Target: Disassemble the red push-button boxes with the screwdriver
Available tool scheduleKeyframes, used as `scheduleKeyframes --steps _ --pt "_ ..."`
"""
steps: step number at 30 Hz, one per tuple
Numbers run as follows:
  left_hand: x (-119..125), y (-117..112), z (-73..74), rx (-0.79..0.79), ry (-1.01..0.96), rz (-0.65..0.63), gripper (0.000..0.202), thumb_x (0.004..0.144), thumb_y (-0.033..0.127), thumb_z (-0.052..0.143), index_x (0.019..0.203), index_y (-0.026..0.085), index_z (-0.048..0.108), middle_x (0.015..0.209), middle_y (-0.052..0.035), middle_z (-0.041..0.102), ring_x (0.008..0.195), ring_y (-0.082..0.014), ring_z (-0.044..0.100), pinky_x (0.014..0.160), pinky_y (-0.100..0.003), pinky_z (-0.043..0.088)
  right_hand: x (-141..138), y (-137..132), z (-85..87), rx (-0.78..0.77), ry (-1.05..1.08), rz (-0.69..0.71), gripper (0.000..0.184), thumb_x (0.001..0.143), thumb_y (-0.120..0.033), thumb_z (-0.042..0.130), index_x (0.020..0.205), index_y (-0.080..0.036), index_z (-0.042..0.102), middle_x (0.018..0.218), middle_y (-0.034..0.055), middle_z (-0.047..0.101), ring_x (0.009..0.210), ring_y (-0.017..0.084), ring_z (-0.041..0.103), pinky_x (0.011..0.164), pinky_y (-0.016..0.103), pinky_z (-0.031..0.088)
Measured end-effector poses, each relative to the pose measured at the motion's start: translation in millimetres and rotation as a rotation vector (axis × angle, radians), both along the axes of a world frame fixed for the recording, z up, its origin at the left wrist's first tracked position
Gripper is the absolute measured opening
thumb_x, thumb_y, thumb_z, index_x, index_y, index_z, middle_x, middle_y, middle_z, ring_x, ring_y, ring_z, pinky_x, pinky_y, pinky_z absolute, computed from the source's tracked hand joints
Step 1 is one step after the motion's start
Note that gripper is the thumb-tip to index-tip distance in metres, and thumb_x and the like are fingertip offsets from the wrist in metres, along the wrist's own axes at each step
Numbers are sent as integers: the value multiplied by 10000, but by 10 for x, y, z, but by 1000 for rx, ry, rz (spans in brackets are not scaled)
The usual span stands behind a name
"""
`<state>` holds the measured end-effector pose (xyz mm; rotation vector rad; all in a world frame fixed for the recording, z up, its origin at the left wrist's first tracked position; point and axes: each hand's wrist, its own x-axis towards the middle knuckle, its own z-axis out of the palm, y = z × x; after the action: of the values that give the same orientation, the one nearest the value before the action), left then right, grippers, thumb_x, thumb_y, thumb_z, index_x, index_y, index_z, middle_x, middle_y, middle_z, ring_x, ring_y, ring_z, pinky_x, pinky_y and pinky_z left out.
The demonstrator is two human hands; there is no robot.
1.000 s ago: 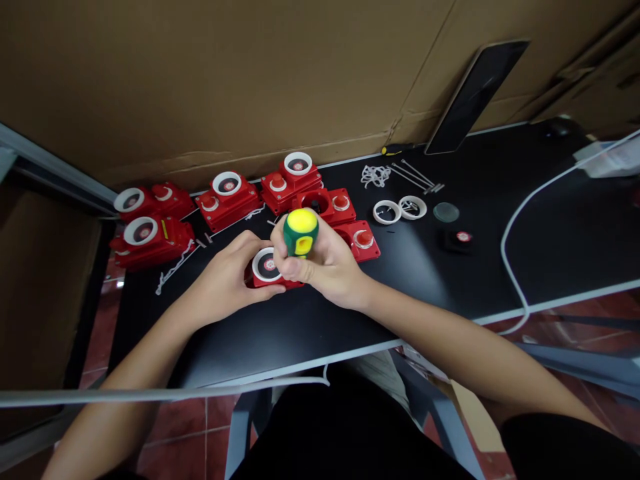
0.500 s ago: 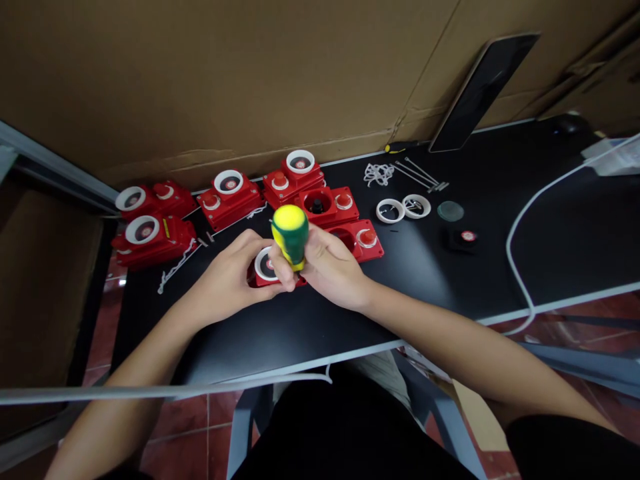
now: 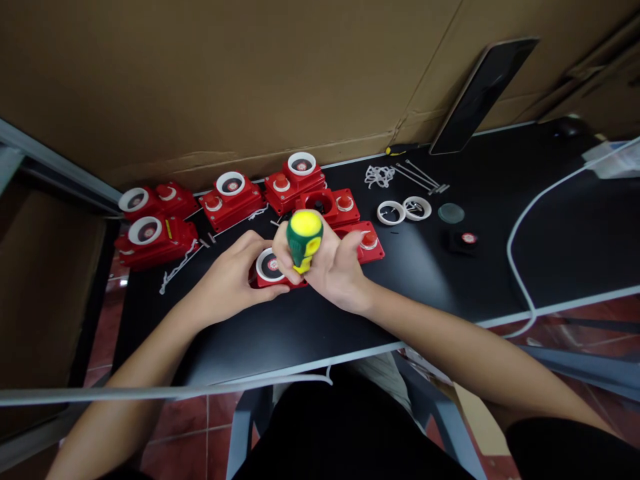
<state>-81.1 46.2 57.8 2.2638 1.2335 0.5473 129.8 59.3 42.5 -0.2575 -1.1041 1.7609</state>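
Note:
My left hand (image 3: 233, 277) grips a red box (image 3: 265, 281) with a white ring and dark round centre, holding it down on the black table. In my right hand (image 3: 336, 272) is a screwdriver (image 3: 304, 239) with a yellow and green handle, standing nearly upright over the box's right part. The fingers curl round the handle while the thumb sticks out to the right. The screwdriver's tip and most of the box's right side are hidden behind the hand. Just beyond lie two red housings with open round holes, a farther one (image 3: 336, 205) and a nearer one (image 3: 373, 250).
Several red boxes with white rings (image 3: 230, 183) line the back left. Farther right are white string (image 3: 379, 176), metal rods (image 3: 415, 179), two white rings (image 3: 391, 213) with screws, a clear disc (image 3: 451, 213) and a black part (image 3: 465, 240). A white cable (image 3: 515, 267) crosses the table.
My right thumb has come off the screwdriver handle and stretched out to the right. The handle has shifted slightly right and tilted. My left hand stays on the box.

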Motion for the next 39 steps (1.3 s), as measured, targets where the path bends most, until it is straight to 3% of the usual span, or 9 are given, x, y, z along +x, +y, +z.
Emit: scheduleKeyframes --steps 4,8,13,18,23,29,35,37,39 --pt "9 -13 13 -29 0 9 439 949 481 849 1264 231 673 1171 -53 679 1023 -255 695 910 -378 586 11 10 -25 45 -52 -6 554 903 -652 894 1027 -246 539 852 -35 620 692 119 572 633 276 489" --pt "16 -14 30 -41 4 9 337 940 435 834 1159 227 685 1088 -35 675 943 -234 671 894 -374 580 26 -2 -35 40 -66 91 535 1030 -764 664 1053 -236 577 870 -2 649 723 153 610 665 318 529" --pt "17 -9 46 -59 -3 27 445 928 529 851 1214 234 681 1152 -52 658 1016 -262 684 913 -391 589 44 14 6 37 -38 4 570 914 -683 868 1081 -268 514 871 -52 607 632 105 543 580 268 478" --pt "21 -13 45 -65 -5 27 399 940 502 838 1201 238 694 1093 -38 648 947 -246 673 894 -387 585 53 19 13 47 -39 50 487 1070 -724 634 1078 -247 533 829 -28 607 682 138 576 632 300 506" --pt "6 -10 34 -61 16 24 483 928 534 861 1270 242 686 1140 -47 648 997 -261 675 901 -390 589 60 26 12 64 2 -29 505 954 -596 869 1077 -265 508 878 -53 637 656 102 581 608 255 501" --pt "-11 -4 -1 -18 -3 4 503 937 513 850 1316 237 669 1175 -59 672 1029 -272 685 908 -393 588 90 -18 25 11 -75 -38 453 1108 -667 597 1025 -221 601 742 -19 604 630 144 575 594 290 481" --pt "-5 -9 42 -81 17 26 546 921 564 853 1322 229 694 1177 -64 656 1023 -279 674 899 -395 584 219 -12 173 79 -108 -19 718 906 -934 646 1107 -244 629 799 -47 533 580 110 447 523 266 411" --pt "-1 -14 56 -84 13 29 527 926 566 846 1304 229 702 1169 -62 653 1021 -277 676 896 -392 579 333 -13 316 215 -278 -34 641 852 -804 837 1067 -230 648 830 -45 570 624 102 480 575 260 429" --pt "6 -21 66 -69 4 32 489 940 544 836 1292 230 709 1134 -50 642 994 -262 675 889 -383 573 450 -22 450 413 -587 -102 370 925 -483 907 954 -197 673 838 -24 621 705 117 555 661 266 453"
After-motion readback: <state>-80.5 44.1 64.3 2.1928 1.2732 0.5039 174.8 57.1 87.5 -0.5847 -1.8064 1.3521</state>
